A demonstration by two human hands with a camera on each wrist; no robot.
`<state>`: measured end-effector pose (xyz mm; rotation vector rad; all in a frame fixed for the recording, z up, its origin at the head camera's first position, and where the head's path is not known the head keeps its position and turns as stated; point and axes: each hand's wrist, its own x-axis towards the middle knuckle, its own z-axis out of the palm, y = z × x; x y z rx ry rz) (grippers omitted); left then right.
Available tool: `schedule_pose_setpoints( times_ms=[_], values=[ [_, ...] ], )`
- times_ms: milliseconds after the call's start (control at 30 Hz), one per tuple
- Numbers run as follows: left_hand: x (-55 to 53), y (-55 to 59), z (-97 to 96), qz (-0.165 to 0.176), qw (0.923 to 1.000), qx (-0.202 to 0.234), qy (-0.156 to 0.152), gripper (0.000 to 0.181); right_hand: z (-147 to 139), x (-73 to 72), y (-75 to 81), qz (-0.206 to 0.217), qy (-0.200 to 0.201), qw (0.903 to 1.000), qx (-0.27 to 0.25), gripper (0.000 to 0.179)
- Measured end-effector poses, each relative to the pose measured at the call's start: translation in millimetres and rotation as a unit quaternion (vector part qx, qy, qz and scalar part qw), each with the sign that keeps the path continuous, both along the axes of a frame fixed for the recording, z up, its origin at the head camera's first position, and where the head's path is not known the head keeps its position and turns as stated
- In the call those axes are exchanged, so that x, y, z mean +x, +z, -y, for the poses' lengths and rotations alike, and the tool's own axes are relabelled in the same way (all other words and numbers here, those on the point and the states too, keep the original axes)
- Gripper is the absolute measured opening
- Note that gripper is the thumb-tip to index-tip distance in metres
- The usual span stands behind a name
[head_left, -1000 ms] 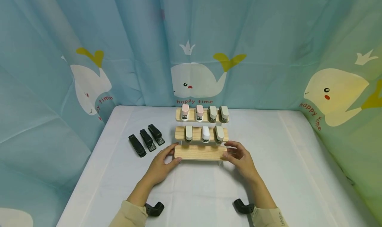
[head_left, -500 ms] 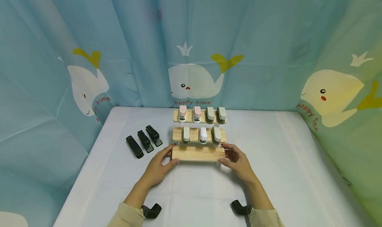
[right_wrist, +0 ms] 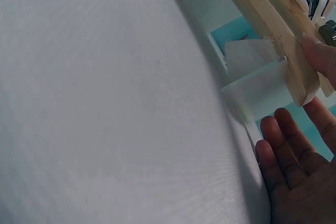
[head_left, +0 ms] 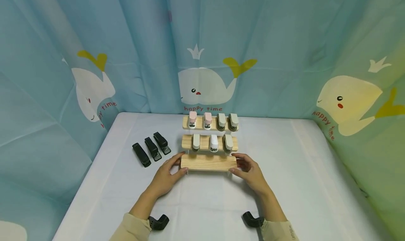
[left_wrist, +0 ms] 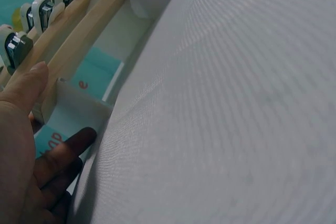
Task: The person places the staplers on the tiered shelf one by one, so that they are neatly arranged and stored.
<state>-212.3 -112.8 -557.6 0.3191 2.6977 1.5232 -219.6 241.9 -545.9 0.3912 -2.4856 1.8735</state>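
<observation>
A three-tier wooden display rack (head_left: 209, 162) with clear supports stands on the table. My left hand (head_left: 165, 179) grips the left end of its lowest board, thumb at the front edge; in the left wrist view its other fingers (left_wrist: 63, 156) hang beside the support. At the opposite end, my right hand (head_left: 253, 174) pinches the board between thumb and index finger, while the remaining fingers (right_wrist: 270, 166) are loosely bent below it. The lowest board is bare. On the middle tier sit three small staplers, a white one (head_left: 213, 143) between two pale grey-green ones. Pink staplers (head_left: 192, 120) and grey-green staplers (head_left: 221, 122) line the top tier.
Three black staplers (head_left: 152, 148) lie side by side on the white-covered table (head_left: 294, 170), left of the rack. A blue-green curtain (head_left: 278, 33) with whale prints hangs behind the table and along its sides.
My right thumb has slid down to the front edge of the lowest board. The whole head view has shifted slightly; the rack and staplers keep their arrangement.
</observation>
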Motion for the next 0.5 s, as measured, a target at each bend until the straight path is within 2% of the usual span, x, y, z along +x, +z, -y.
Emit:
schedule_pose_setpoints(
  times_ms=[300, 500],
  values=[
    [2.3, 4.9, 0.3, 0.011, 0.9999, -0.001, -0.003, 0.067, -0.1, 0.1, -1.4, 0.001, 0.004, 1.0000, 0.004, 0.052],
    [-0.6, 8.9, 1.7, 0.013, 0.9998, 0.008, -0.016, 0.071, -0.6, -1.2, 0.2, 0.000, 0.004, 1.0000, -0.002, 0.053]
  ],
)
